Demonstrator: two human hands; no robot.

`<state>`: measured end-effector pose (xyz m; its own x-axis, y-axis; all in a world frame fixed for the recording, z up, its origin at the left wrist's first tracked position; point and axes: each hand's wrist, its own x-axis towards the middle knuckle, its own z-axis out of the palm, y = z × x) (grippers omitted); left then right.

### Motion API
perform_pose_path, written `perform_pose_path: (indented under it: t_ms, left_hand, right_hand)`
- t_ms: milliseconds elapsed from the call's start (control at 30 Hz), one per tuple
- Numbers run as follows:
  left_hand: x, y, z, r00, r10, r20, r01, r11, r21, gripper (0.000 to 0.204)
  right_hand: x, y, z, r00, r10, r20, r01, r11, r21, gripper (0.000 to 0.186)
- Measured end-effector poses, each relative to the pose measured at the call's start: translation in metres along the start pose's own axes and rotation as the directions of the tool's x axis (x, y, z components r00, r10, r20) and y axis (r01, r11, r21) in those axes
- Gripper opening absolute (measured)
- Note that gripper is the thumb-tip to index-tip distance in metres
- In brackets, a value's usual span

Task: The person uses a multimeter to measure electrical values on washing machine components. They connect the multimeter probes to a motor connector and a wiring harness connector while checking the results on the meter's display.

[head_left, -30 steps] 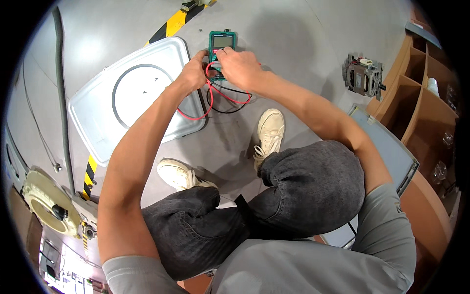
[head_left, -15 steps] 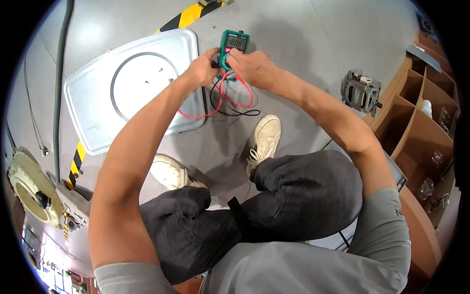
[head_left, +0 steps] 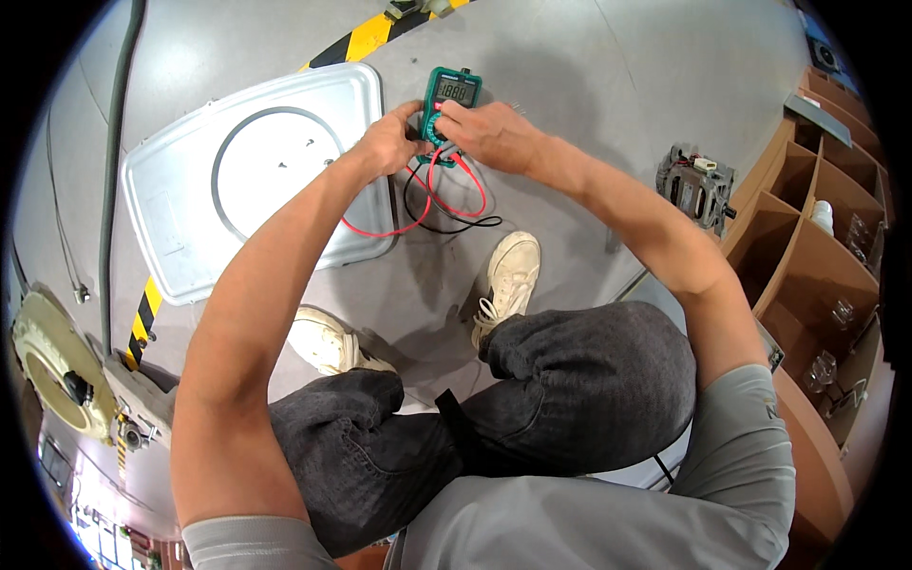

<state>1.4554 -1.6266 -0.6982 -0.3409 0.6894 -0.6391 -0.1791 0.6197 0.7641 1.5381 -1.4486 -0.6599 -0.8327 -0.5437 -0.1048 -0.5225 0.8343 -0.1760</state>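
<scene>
Now I see both hands closed around the green multimeter, which rests on the grey floor just beside the white metal panel. My left hand grips its left edge; my right hand covers the lower part, fingers at the dial. Red and black test leads loop below it, the red one running onto the panel's corner. Compared with half a second ago, the meter, hands and leads hold the same arrangement; only the view has tilted slightly, bringing the motor part and the wooden shelves further in.
</scene>
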Motion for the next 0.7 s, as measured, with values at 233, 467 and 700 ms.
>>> perform_pose_path:
  t_ms: [233,467,700]
  left_hand:
    - [-0.004,0.006,-0.003,1.0,-0.019,0.02,0.019,1.0,0.0,0.067]
    - [0.016,0.029,-0.032,0.95,0.075,-0.302,-0.013,0.979,0.202,0.062]
    - [0.059,0.058,-0.077,0.668,0.206,-0.715,-0.082,0.975,0.205,0.073]
  right_hand:
    - [-0.009,-0.015,0.004,0.962,0.264,-0.075,-0.252,0.958,0.136,0.014]
    - [-0.023,-0.018,-0.025,0.796,0.567,-0.213,-0.477,0.804,0.355,0.015]
    - [-0.032,-0.006,-0.064,0.525,0.817,-0.236,-0.359,0.465,0.809,0.025]
